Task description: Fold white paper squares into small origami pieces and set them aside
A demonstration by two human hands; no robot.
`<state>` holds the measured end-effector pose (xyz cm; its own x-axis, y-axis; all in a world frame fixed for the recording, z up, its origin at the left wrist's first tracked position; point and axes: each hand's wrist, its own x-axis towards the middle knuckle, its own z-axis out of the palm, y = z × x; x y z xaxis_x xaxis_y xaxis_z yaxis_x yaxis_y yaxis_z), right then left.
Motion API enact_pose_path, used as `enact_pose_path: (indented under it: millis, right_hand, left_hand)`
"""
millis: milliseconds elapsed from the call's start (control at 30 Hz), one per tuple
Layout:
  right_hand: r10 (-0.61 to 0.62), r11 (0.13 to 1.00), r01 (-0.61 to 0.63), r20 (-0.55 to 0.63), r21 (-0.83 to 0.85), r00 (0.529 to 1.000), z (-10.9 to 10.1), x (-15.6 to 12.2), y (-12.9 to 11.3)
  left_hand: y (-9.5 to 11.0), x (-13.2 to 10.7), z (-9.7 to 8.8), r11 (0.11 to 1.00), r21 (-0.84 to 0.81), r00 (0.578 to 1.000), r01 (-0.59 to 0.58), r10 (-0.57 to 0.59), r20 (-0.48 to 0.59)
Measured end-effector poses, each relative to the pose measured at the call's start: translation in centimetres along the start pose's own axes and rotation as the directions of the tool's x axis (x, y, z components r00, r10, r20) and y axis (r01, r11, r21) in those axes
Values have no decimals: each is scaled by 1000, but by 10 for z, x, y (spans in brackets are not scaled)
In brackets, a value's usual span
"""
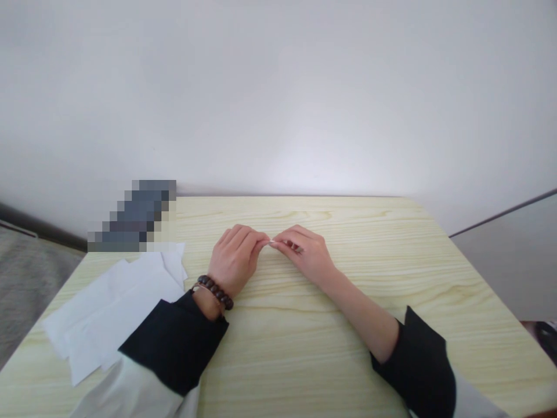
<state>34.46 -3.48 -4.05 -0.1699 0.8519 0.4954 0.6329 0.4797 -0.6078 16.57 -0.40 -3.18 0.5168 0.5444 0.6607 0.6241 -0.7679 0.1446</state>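
Note:
My left hand (237,258) and my right hand (302,252) meet fingertip to fingertip over the middle of a pale wooden table (348,325). Both pinch a tiny white piece (272,241) between them; it is too small to name. The fingers of each hand are curled and pressed together. A dark bead bracelet (215,290) circles my left wrist. Both forearms wear dark sleeves with white cuffs.
Several white paper sheets (108,307) lie overlapping on the table's left side. A blurred dark object (134,217) sits at the back left corner. A plain white wall (278,87) rises behind the table. Grey floor shows at left and right.

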Motion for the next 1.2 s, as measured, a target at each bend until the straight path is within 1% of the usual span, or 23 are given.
enact_pose_path:
  millis: [100,200,267,367,467,633,700,833,900,1033,1133,1200]
  right_hand:
    - [11,999,-10,-14,42,1000,-1,0,1]
    - [-17,999,19,-30,34,999,-3,-1,0]
    - [-21,1000,23,-62,19,998,-3,-2,1]
    - [22,999,-16,-120,44,992,-1,-3,3]
    - [67,994,-52,-155,99,986,0,-4,4]
    - [32,997,-21,-155,70,987,-3,-5,1]
    - [15,997,-4,-146,73,989,-4,-5,0]
    - [-20,997,30,-123,78,992,-6,-6,0]
    - [-33,996,44,-129,80,991,-6,-6,0]
    - [-31,994,46,-148,98,989,-5,-6,1]
    - [-8,992,24,-136,121,991,-4,-7,2]
    - [17,989,2,-127,146,992,-3,-7,3]
  left_hand:
    - [-2,-1,1,998,-60,999,29,-31,-29]
    - [-3,-2,2,991,-130,999,40,-44,-27]
    - [-3,-2,2,986,-158,998,49,-54,-28]
    - [-3,-2,0,975,-205,995,85,-95,-37]
    - [-1,-1,-2,954,-271,990,130,-139,-15]
    - [0,-1,-4,931,-328,984,161,-176,-17]
    - [1,-1,-4,925,-326,978,197,-207,5]
    - [3,-2,-4,893,-345,957,288,-253,143]
    - [4,-2,-3,866,-380,944,324,-272,186]
    - [5,-2,-3,824,-423,926,376,-330,181]
    - [6,-2,-4,815,-419,916,401,-367,163]
    - [6,-2,-5,799,-423,904,428,-393,172]
